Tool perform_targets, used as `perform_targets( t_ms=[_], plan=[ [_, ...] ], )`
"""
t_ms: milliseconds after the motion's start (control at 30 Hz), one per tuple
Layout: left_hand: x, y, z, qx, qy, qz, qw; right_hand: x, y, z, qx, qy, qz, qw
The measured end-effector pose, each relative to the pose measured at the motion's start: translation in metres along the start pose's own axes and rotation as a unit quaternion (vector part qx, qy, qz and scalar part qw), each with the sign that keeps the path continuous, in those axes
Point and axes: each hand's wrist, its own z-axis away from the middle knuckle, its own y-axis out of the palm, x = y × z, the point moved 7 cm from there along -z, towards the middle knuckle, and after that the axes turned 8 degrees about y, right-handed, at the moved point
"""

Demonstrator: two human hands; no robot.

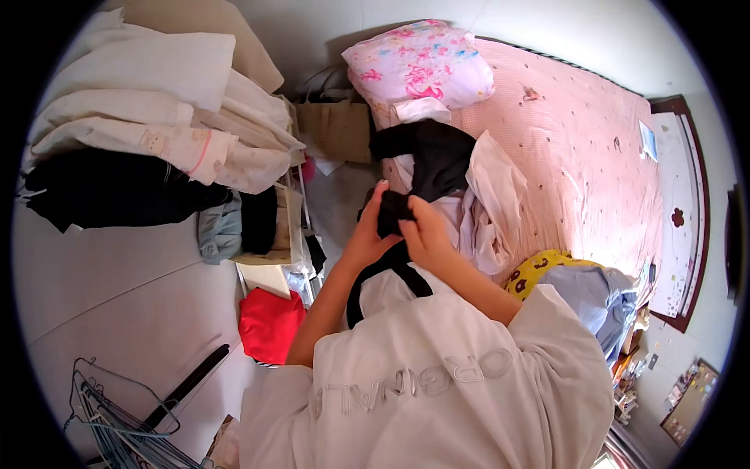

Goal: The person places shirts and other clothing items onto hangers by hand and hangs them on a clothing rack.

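Note:
A small bundle of black cloth (394,213) is held between my two hands, in front of my chest. My left hand (370,230) grips its left side, thumb pointing up. Fingers of my right hand (426,234) pinch the right side of the same cloth. Just beyond, a black garment (441,160) lies on the pink bed (562,141). Beside it are pale pink and white clothes (496,195). A black strap (410,279) hangs below my hands against my light shirt.
A floral pillow (422,66) lies at the bed's head. Clothes are piled on a rack at the left, above a red cloth (269,322). Hangers (129,414) stand at the lower left. Yellow (539,270) and blue clothes (586,293) lie at the right.

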Motion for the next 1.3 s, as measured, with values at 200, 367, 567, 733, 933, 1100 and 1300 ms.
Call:
perform_targets(
  t_ms=[200, 367, 567, 733, 933, 1100, 1300],
  plan=[
    [0.045, -0.016, 0.053, -0.149, -0.076, 0.124, 0.978, 0.019, 0.03, 0.009, 0.012, 0.002, -0.141, 0.99],
    [0.046, -0.062, 0.087, -0.385, -0.31, 0.227, 0.839, -0.033, 0.039, 0.004, -0.005, -0.056, 0.087, 0.995],
    [0.031, -0.073, 0.113, -0.318, -0.375, 0.265, 0.829, -0.155, 0.1, 0.034, 0.055, -0.023, 0.302, 0.951],
    [0.047, -0.118, 0.136, -0.349, -0.373, 0.303, 0.804, -0.158, 0.074, 0.011, 0.003, 0.113, 0.231, 0.966],
    [0.041, -0.114, 0.135, -0.174, -0.387, 0.238, 0.874, -0.022, 0.059, -0.025, 0.191, 0.017, 0.26, 0.946],
    [-0.038, -0.092, 0.086, -0.103, -0.052, -0.066, 0.991, 0.094, 0.052, -0.017, 0.311, -0.034, 0.235, 0.92],
    [-0.058, -0.106, 0.046, -0.013, 0.057, 0.037, 0.998, 0.165, 0.037, -0.012, 0.378, -0.075, 0.209, 0.899]
  ],
)
